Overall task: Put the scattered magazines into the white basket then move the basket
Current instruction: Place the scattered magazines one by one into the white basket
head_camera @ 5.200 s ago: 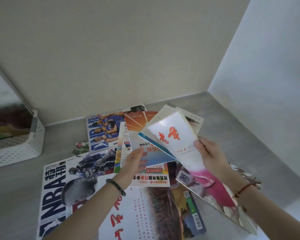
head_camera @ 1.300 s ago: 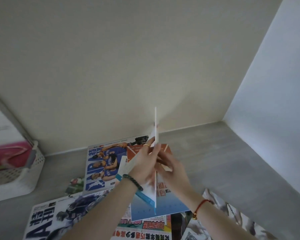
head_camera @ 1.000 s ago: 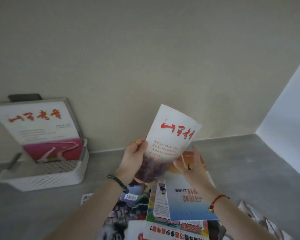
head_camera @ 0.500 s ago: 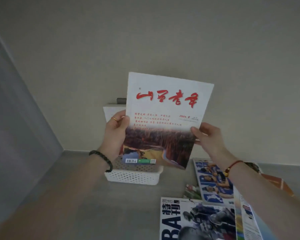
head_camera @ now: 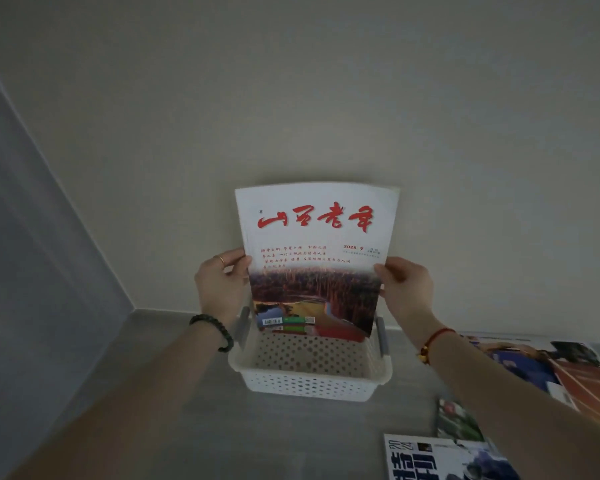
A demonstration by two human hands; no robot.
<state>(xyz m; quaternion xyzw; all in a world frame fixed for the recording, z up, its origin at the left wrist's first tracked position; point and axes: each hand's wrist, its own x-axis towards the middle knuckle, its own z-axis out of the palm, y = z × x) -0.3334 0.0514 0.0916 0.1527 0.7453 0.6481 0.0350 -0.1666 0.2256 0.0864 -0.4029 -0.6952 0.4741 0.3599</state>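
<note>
A white magazine (head_camera: 316, 258) with red brush lettering and a forest photo stands upright, its lower edge down inside the white perforated basket (head_camera: 309, 382) by the back wall. My left hand (head_camera: 222, 287) grips its left edge and my right hand (head_camera: 404, 289) grips its right edge. It hides whatever stands behind it in the basket. More magazines lie scattered on the grey floor at the right: a blue and orange one (head_camera: 575, 368), a small green one (head_camera: 459, 420) and an NBA one (head_camera: 444, 459).
The basket stands against the beige back wall (head_camera: 291, 98). A grey side wall (head_camera: 32, 254) closes the left. Grey floor (head_camera: 153, 410) lies between that wall and the basket.
The magazine has come down from in front of me into the basket, held by both hands. The view has closed in on the basket.
</note>
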